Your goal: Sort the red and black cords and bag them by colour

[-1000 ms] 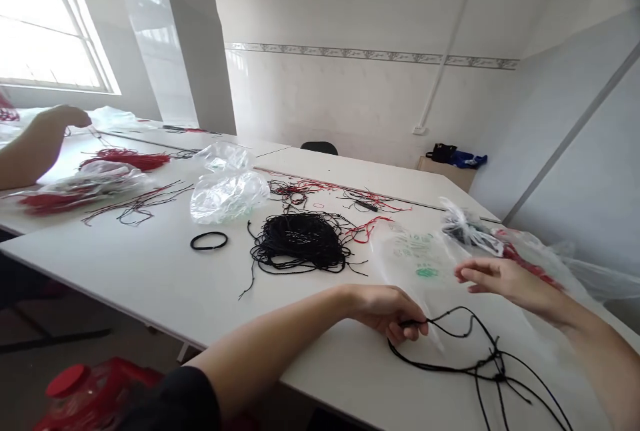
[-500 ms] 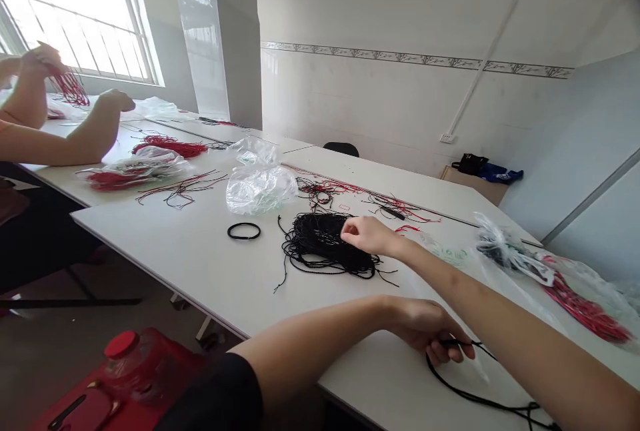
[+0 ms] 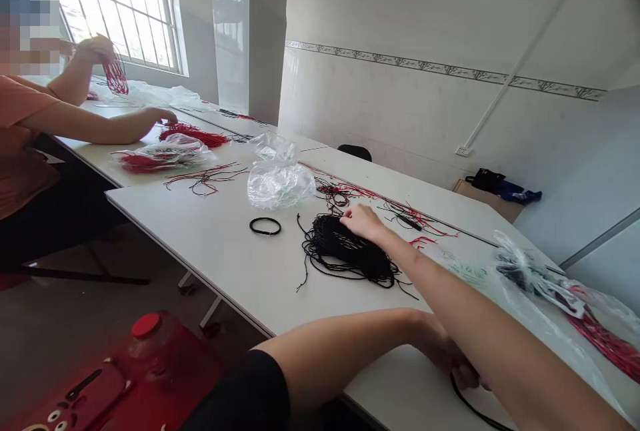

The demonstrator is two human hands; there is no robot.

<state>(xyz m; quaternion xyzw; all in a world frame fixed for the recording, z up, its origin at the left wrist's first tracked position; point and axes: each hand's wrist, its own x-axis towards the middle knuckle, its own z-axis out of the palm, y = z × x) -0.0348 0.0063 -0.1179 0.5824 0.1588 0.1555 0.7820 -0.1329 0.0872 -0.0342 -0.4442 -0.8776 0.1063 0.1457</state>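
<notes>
A bundle of thin black cords [image 3: 345,251] lies on the table in front of me. At its far edge is my right hand [image 3: 364,223], reaching over from the lower right, its fingers pinched on black cord there. Beneath that forearm crosses my left arm; my left hand [image 3: 453,354] is closed on a black cord [image 3: 473,404] that trails toward the bottom edge. The right forearm hides most of the left fingers. Left of the bundle rests a black cord ring [image 3: 265,226], touched by neither hand.
Clear plastic bags [image 3: 281,184] and red and black cord scraps [image 3: 350,189] lie beyond the bundle. More bagged red cords [image 3: 600,337] are at right. Across the left side, a co-worker [image 3: 30,117] handles red cords [image 3: 195,134]. A red bag [image 3: 100,384] sits below the table edge.
The view has swung left. My right hand has moved slightly toward the bundle's far left edge. My left hand is more hidden behind the right forearm. A co-worker's hand now reaches the red cords.
</notes>
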